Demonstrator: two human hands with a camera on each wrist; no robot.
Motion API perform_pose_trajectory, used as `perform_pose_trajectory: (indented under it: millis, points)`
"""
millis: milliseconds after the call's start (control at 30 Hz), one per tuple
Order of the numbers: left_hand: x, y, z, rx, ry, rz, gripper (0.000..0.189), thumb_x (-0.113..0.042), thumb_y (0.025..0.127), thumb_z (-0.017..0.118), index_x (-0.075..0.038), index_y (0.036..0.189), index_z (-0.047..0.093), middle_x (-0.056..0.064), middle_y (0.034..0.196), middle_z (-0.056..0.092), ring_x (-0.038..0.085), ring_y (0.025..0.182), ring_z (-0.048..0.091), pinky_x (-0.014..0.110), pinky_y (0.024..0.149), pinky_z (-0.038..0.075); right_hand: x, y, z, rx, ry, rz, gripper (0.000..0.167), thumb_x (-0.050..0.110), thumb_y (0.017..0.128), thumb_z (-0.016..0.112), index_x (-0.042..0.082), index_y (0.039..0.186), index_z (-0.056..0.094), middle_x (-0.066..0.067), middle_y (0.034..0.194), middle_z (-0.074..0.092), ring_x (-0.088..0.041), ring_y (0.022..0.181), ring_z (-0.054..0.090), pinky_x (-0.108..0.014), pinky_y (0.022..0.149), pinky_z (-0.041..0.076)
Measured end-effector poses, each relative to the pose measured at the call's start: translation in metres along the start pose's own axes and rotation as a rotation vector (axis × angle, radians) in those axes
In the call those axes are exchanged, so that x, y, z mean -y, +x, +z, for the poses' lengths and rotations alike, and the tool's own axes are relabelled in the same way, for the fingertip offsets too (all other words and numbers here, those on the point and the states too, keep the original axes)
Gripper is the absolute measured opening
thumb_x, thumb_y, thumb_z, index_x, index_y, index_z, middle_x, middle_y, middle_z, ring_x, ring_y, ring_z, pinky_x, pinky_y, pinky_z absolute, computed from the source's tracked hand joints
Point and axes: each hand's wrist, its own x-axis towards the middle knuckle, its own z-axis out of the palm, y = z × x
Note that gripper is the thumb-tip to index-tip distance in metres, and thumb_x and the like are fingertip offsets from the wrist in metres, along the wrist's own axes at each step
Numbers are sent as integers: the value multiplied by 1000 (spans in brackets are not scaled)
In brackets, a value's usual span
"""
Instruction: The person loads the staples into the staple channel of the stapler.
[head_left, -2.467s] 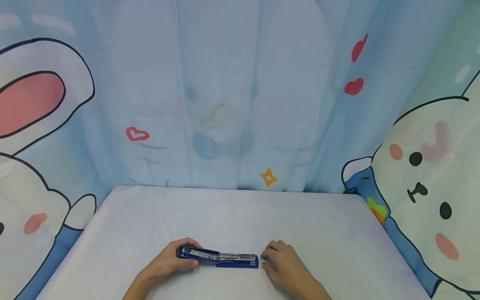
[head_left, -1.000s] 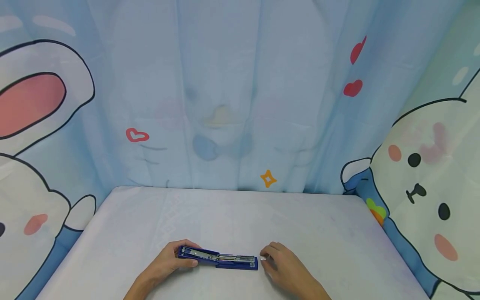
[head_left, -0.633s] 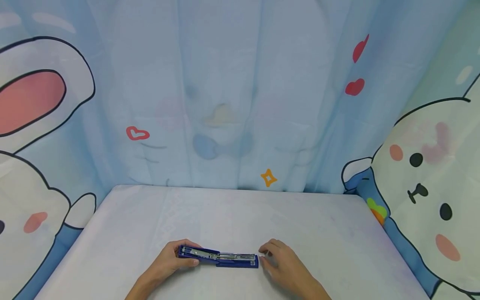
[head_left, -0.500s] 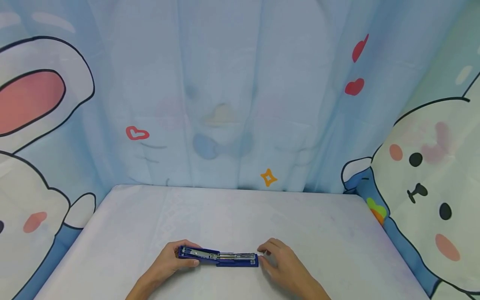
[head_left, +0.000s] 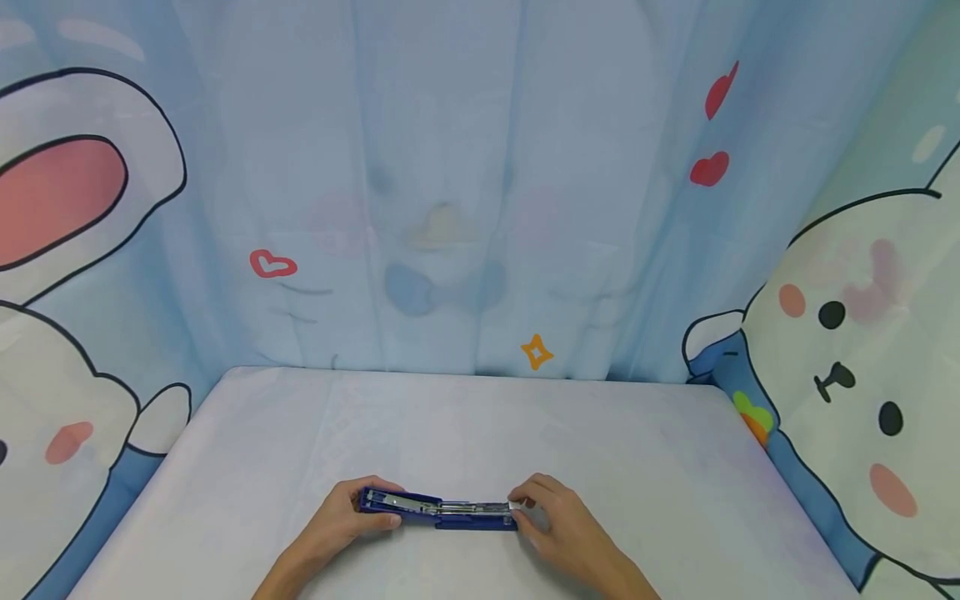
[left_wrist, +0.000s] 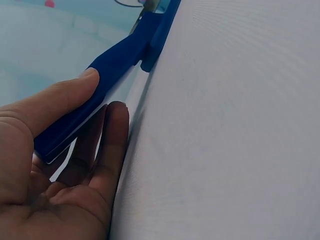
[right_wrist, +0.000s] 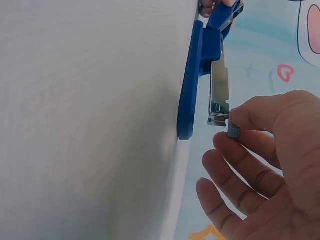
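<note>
A blue stapler (head_left: 474,523) lies folded open on the table, its metal insides showing. My left hand (head_left: 352,512) grips the raised top arm at its left end. In the left wrist view the thumb presses on that blue arm (left_wrist: 112,67) with fingers beneath. At the other end, my right hand (head_left: 558,518) pinches a short strip of staples (right_wrist: 233,131) between thumb and index finger. In the right wrist view this silvery strip sits right by the tip of the metal magazine (right_wrist: 219,90), which stands apart from the blue base (right_wrist: 189,90). Whether strip and magazine touch, I cannot tell.
The stapler rests near the front of a white-covered table (head_left: 450,425). Behind it hangs a light blue curtain (head_left: 450,125) printed with cartoon animals, hearts and a star. The table's back edge meets the curtain.
My right hand, pinching the small staple strip, has moved slightly left and up to the stapler's right end. The left hand keeps its grip, and the stapler has hardly shifted.
</note>
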Motion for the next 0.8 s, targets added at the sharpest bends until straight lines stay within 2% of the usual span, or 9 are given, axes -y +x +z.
perform_pose_trajectory:
  millis: [167, 400, 800]
  points:
    - [-2, 0, 0, 3, 3, 4, 46, -14, 85, 88, -1, 127, 73, 16, 122, 76, 14, 101, 70, 20, 86, 54, 1, 1, 1, 15, 1, 15, 13, 13, 94, 79, 19, 105, 76, 14, 102, 69, -1, 91, 61, -25, 82, 59]
    - [-2, 0, 1, -1, 6, -2, 46, -14, 85, 88, -1, 127, 73, 16, 122, 76, 16, 102, 70, 21, 86, 54, 2, 2, 4, 2, 4, -6, 12, 12, 93, 79, 19, 103, 76, 14, 100, 69, -1, 87, 60, -22, 76, 56]
    - [0, 0, 1, 1, -6, 2, 47, -15, 86, 88, 0, 127, 73, 17, 122, 76, 14, 102, 72, 20, 87, 54, 1, 3, 6, -20, 48, -46, 12, 10, 94, 78, 18, 102, 75, 14, 100, 69, -3, 86, 60, -23, 75, 56]
